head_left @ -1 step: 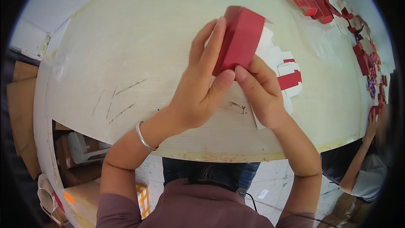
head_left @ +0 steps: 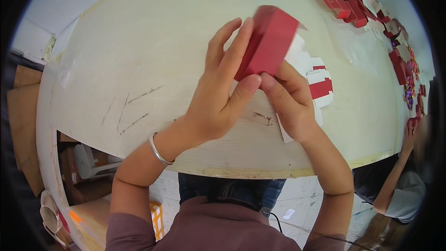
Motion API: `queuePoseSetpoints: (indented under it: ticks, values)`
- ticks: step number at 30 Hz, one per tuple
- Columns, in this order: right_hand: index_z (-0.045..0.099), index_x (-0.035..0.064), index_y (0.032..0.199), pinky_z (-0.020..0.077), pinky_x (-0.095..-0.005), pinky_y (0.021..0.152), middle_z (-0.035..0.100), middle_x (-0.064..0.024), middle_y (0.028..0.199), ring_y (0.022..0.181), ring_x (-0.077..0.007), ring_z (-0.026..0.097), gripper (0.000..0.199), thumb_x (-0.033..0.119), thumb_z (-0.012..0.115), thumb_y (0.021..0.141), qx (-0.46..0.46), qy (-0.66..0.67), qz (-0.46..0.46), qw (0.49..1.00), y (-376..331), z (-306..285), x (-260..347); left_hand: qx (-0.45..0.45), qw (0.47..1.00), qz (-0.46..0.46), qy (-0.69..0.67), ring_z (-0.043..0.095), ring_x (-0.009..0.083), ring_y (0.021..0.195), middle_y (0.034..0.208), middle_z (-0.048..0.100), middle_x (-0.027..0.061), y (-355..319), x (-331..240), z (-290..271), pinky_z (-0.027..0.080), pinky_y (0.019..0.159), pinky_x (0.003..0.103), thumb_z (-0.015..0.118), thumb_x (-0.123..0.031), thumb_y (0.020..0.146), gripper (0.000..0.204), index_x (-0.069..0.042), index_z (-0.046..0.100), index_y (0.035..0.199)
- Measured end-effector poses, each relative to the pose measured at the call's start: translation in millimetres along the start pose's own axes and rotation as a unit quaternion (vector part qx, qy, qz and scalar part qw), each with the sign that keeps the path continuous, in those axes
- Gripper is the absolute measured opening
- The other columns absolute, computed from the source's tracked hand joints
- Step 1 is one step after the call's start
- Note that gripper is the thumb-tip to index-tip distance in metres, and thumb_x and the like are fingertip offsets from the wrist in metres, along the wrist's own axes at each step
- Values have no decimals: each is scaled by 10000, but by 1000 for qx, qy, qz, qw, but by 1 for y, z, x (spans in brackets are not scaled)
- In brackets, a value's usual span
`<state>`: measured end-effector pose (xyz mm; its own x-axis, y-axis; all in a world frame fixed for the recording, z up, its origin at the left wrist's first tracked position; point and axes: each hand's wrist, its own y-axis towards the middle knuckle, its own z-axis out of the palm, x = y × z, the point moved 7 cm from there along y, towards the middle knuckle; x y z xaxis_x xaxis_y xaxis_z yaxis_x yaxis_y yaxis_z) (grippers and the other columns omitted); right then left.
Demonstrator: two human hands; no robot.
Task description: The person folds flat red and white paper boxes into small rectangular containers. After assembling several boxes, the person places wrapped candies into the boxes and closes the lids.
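A red cardboard box (head_left: 272,44) is held up over the table, standing tilted with its top leaning right. My left hand (head_left: 216,93) lies along its left side, fingers pointing up and the thumb at its lower edge. With the thumb in front and the fingers behind, my right hand (head_left: 295,104) pinches the bottom right corner. Both thumb tips nearly meet there. Partly hidden behind the box and my right hand are flat white and red carton blanks (head_left: 321,89) on the table.
Red boxes (head_left: 334,2) pile up along the table's far right edge, near small colourful wrapped pieces (head_left: 409,86). At the right another person's hand (head_left: 409,135) touches a red box. Clear plastic (head_left: 353,42) lies on the pale table (head_left: 139,56). A white stool (head_left: 86,162) stands below left.
The top of the red box has tipped slightly to the right. My left fingers have moved a little and sit less closely against it. The other person's hand has shifted slightly.
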<state>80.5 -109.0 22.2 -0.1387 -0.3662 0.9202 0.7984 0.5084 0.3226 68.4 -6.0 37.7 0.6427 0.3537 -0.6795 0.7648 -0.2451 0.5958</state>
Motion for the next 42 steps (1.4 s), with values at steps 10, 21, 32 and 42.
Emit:
queuePoseSetpoints:
  ticks: [10,21,32,42]
  values:
    - [361,-10,1243,360,-227,580,535,-178,1062,537,-86,402,436,-6,430,812,-131,53,-158,977,1,-54,49,-91,988,97,84,585,271,896,1145,527,174,9,-9,-32,487,731,311,646,-67,723,313,-33,533,1014]
    - [393,11,1260,391,-263,671,434,-197,1249,725,-115,482,487,57,457,779,-7,83,-84,993,10,-49,49,45,998,32,22,548,258,957,1170,510,197,10,-13,-13,441,821,339,566,-49,710,323,-11,566,1030]
    - [364,56,1314,379,-310,911,481,-102,1211,1104,-202,454,435,266,427,937,86,-189,87,974,4,-8,13,-27,988,5,-151,554,205,889,1058,539,112,7,7,-18,442,768,299,652,-83,760,399,-67,455,1106]
    - [476,20,1222,403,-255,855,544,-84,1123,1000,-134,496,334,153,466,917,35,-91,77,992,4,-6,5,-49,981,-7,-190,542,158,852,1007,540,123,4,7,-16,460,735,260,610,-53,802,126,-51,489,834]
